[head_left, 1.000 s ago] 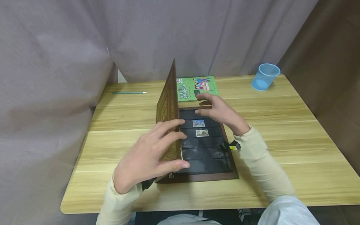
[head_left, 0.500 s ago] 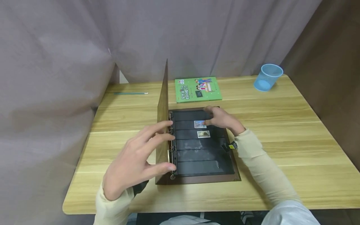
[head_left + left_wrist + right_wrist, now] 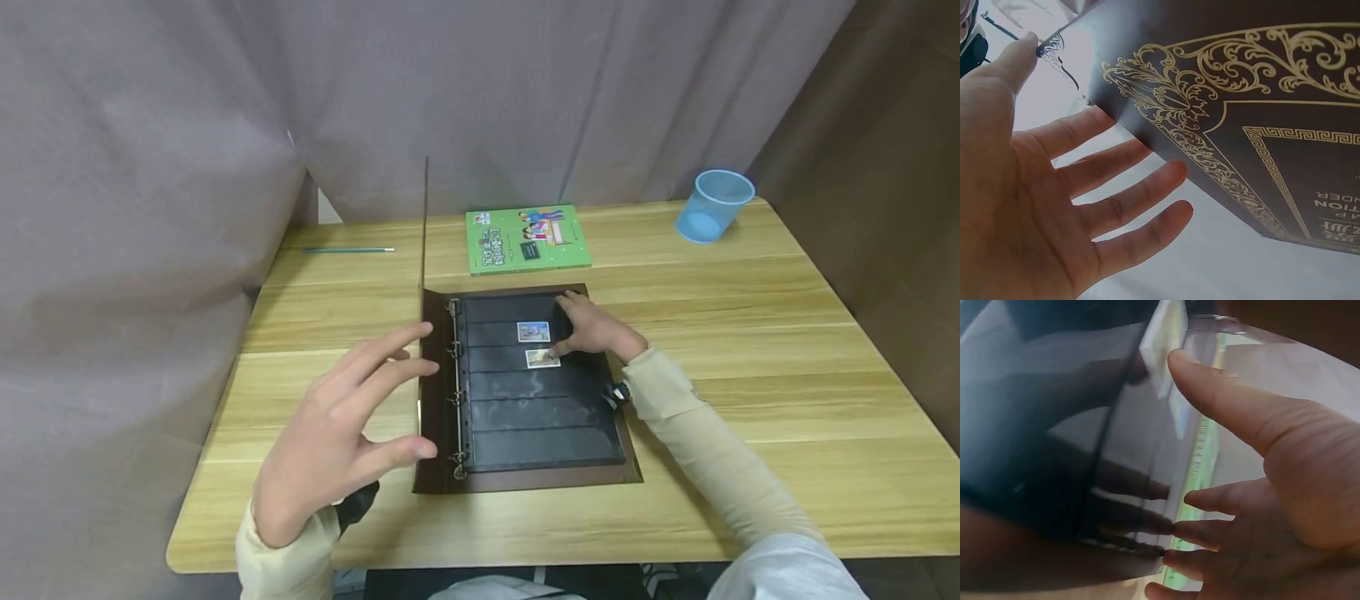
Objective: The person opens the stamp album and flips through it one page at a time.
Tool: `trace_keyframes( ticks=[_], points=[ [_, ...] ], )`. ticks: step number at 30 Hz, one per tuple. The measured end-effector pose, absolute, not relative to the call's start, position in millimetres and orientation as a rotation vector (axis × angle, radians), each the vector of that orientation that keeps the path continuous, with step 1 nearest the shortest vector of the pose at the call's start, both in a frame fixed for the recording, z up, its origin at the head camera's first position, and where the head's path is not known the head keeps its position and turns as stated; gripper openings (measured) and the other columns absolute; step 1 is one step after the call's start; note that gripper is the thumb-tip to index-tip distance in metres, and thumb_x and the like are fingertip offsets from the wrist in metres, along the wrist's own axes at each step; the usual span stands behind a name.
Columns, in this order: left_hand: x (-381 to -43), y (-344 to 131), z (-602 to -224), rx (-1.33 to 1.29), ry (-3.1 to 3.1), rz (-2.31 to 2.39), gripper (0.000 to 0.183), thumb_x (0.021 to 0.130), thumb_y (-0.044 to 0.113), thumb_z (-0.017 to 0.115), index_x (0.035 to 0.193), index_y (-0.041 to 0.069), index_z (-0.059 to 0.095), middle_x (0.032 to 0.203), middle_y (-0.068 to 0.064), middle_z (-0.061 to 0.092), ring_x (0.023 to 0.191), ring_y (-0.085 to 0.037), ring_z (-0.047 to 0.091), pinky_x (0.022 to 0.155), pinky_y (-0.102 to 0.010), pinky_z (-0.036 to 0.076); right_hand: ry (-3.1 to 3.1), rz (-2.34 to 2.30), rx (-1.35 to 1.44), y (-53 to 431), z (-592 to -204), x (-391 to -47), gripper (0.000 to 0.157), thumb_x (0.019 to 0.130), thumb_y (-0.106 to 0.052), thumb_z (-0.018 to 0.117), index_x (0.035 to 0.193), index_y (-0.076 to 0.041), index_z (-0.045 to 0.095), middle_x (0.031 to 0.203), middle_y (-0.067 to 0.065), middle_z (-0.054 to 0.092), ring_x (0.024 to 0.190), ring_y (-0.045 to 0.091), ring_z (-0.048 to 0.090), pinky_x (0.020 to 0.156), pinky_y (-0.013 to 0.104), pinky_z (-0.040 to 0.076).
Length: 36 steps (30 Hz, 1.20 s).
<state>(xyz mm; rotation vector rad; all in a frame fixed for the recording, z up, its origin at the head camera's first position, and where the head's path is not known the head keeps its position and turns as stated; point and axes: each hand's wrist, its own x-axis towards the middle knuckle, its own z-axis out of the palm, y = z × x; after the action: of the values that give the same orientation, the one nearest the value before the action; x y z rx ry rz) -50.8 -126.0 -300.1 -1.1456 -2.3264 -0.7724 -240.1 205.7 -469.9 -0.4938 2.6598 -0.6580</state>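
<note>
A brown stamp binder lies open, its front cover [image 3: 1235, 125] standing upright and bearing gold scrollwork. In the head view that cover [image 3: 425, 225] shows nearly edge-on. My left hand [image 3: 337, 421] is beside it, fingers spread and fingertips right at its edge, holding nothing. Inside the binder, a black stock page [image 3: 540, 450] with pocket strips is held by metal rings [image 3: 455, 398]. Two small stamps sit in its strips, a bluish one [image 3: 533, 331] above a second one [image 3: 537, 359]. My right hand [image 3: 596, 327] reaches over the page's right side, thumb at the lower stamp, fingers extended toward the upper right corner.
Behind the binder lies a green book [image 3: 528, 242] with cartoon figures. A pencil [image 3: 348, 250] lies at the back left of the wooden table [image 3: 750, 400]. The blue mesh-like cup [image 3: 714, 207] stands at the back right, with curtains [image 3: 525, 100] behind.
The cover has swung leftward from leaning over the page to upright, uncovering the rings. My left hand has moved left with it. My right hand has lowered onto the page's right side.
</note>
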Motion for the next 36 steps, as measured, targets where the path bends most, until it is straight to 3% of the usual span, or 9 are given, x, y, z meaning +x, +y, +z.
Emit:
trace_keyframes(
  ticks=[5,11,18,26,36],
  points=[
    [-48.7,-131.3,-300.8,-1.119,-2.318,-0.778,0.07,0.096,0.067,0.046,0.123,0.005,0.066,0.146,-0.01,0.054,0.124,-0.029,0.058,0.106,-0.03,0.042,2.634,-0.636,-0.487,208.4,-475.8,-243.2,0.108,0.084,-0.031,0.084,0.153,0.017,0.016,0.162,0.035,0.001,0.149,0.05,0.002,0.12,0.057,0.011],
    [-47.8,-139.6,-302.4,-1.095,-2.269,-0.823,0.069,0.097,0.064,0.048,0.124,0.003,0.067,0.143,-0.012,0.056,0.122,-0.032,0.059,0.108,-0.026,0.04,2.579,-0.721,-0.479,213.1,-477.5,-247.4,0.101,0.087,-0.023,0.081,0.154,0.014,0.015,0.164,0.031,-0.003,0.15,0.048,-0.003,0.12,0.056,0.008],
    [-45.6,-153.1,-304.8,-1.07,-2.176,-0.904,0.066,0.1,0.058,0.051,0.124,-0.001,0.068,0.139,-0.018,0.059,0.119,-0.028,0.062,0.105,-0.025,0.042,2.56,-0.769,-0.43,217.3,-478.7,-251.2,0.1,0.088,-0.022,0.08,0.155,0.013,0.014,0.164,0.031,-0.005,0.15,0.047,0.001,0.12,0.056,0.011],
    [-36.2,-166.3,-308.4,-0.969,-2.117,-0.94,0.064,0.102,0.052,0.053,0.12,-0.007,0.068,0.133,-0.023,0.062,0.126,-0.018,0.059,0.106,-0.026,0.042,2.573,-0.775,-0.404,219.5,-479.9,-247.6,0.1,0.089,-0.023,0.08,0.155,0.013,0.013,0.164,0.03,-0.004,0.151,0.045,0.0,0.12,0.055,0.01],
    [-25.4,-186.3,-313.8,-0.776,-2.108,-0.996,0.056,0.096,0.041,0.069,0.118,-0.009,0.068,0.13,-0.024,0.064,0.126,-0.019,0.06,0.103,-0.022,0.043,2.633,-0.763,-0.467,222.7,-483.5,-242.6,0.095,0.09,-0.024,0.078,0.154,0.014,0.019,0.164,0.03,0.003,0.151,0.045,0.005,0.12,0.054,0.012]
  ],
)
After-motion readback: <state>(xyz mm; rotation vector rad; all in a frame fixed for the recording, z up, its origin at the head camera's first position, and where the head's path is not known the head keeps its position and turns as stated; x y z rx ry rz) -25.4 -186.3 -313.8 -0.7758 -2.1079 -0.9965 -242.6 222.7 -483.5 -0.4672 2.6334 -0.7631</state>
